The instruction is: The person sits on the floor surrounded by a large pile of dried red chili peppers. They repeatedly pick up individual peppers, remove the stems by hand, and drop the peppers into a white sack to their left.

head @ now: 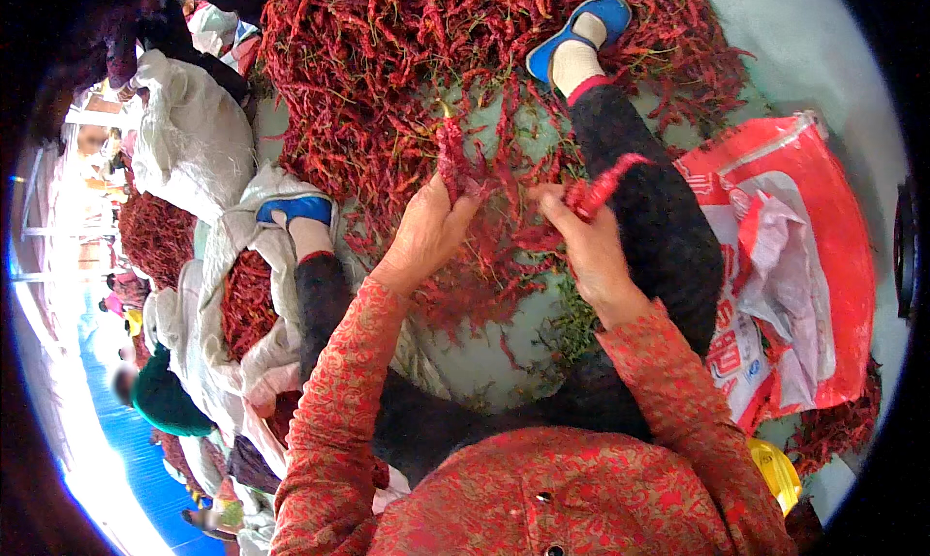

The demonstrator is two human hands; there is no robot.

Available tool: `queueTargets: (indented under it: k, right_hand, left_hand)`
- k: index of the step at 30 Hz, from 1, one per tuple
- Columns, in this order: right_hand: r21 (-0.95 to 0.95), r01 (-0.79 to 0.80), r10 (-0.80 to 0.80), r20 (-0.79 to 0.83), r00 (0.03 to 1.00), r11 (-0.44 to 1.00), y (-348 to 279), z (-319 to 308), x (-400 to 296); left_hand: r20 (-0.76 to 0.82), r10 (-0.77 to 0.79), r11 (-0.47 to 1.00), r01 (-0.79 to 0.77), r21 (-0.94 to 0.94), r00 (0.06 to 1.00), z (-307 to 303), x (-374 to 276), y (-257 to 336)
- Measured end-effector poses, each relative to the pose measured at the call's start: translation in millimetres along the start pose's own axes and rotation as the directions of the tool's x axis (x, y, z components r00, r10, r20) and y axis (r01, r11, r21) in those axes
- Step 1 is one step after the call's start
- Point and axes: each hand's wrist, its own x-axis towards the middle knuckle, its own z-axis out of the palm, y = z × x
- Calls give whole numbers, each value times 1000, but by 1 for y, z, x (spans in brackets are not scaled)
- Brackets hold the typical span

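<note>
My left hand (430,229) holds a dried red chili pepper (450,149) upright by its lower part, its pale stem pointing up. To its right, my right hand (585,243) grips one or more red chilies (599,189) between thumb and fingers, slightly blurred. Both hands are above the floor between my spread legs. Beyond them spreads a large heap of dried red chilies (378,69). Loose chilies lie below the hands, and a small pile of green stems (574,323) sits beside my right forearm.
My feet in blue shoes (610,18) rest at the heap and beside an open white sack of chilies (251,302). A red and white printed bag (835,265) lies right. A full white sack (192,135) stands left; other people are further off. Something yellow (776,476) lies lower right.
</note>
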Motion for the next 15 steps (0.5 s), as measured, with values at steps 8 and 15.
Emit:
queueTargets:
  k: [8, 15]
  right_hand:
    - [428, -163, 49, 267, 963, 889, 13, 43, -25]
    - [491, -260, 122, 295, 948, 831, 43, 38, -25]
  left_hand:
    - [-9, -185, 973, 182, -142, 983, 9, -25, 26]
    - [64, -199, 881, 150, 449, 978, 48, -40, 15]
